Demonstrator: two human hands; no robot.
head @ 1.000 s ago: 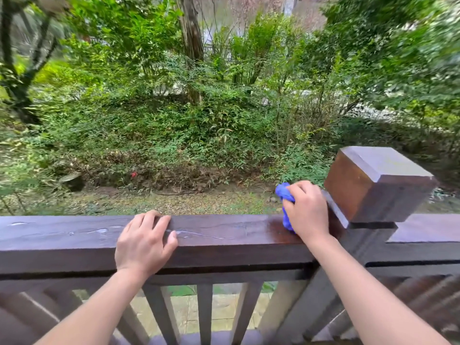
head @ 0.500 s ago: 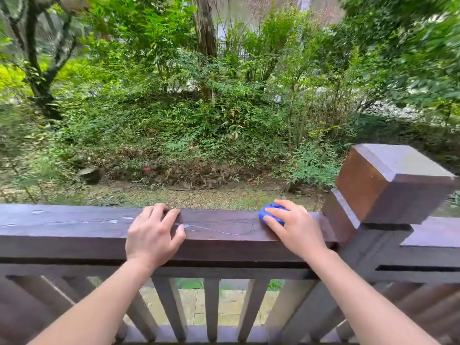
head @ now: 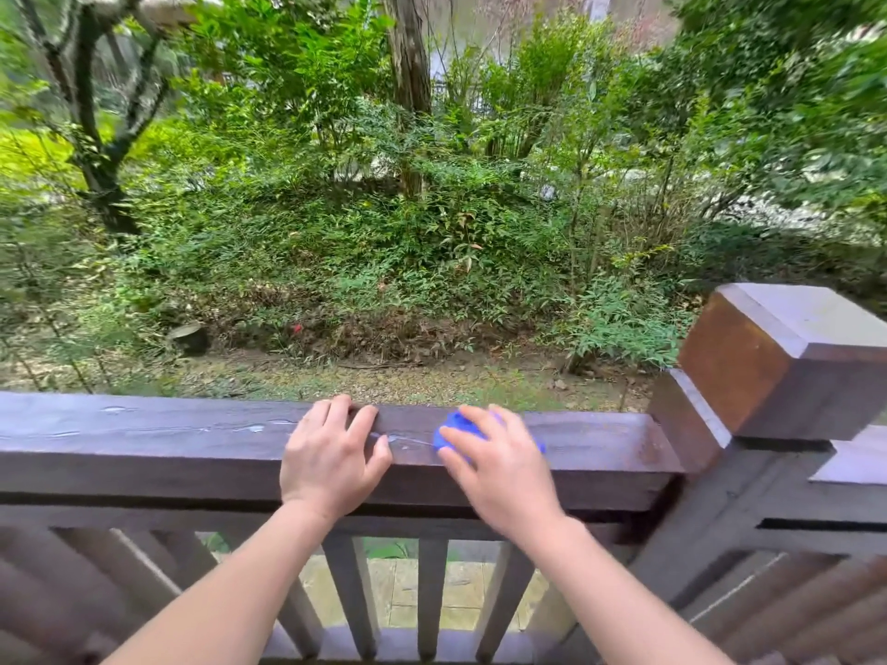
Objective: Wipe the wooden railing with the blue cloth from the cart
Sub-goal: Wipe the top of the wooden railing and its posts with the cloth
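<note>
The dark wooden railing (head: 144, 439) runs across the view at waist height, with wet streaks (head: 249, 428) on its top. My right hand (head: 499, 467) holds the bunched blue cloth (head: 449, 431) down on the rail top, right of centre; only the cloth's edges show past my fingers. My left hand (head: 331, 453) rests flat on the rail just left of the cloth, fingertips at the far edge and thumb near the front edge. A narrow gap separates the two hands.
A square wooden post cap (head: 777, 357) rises above the rail at the right end. Vertical balusters (head: 432, 597) stand below the rail. Beyond the rail lie a gravel strip, shrubs and trees. The cart is not in view.
My right hand has slid the blue cloth leftward along the rail, from beside the post toward my left hand. The left hand has stayed in place on the rail.
</note>
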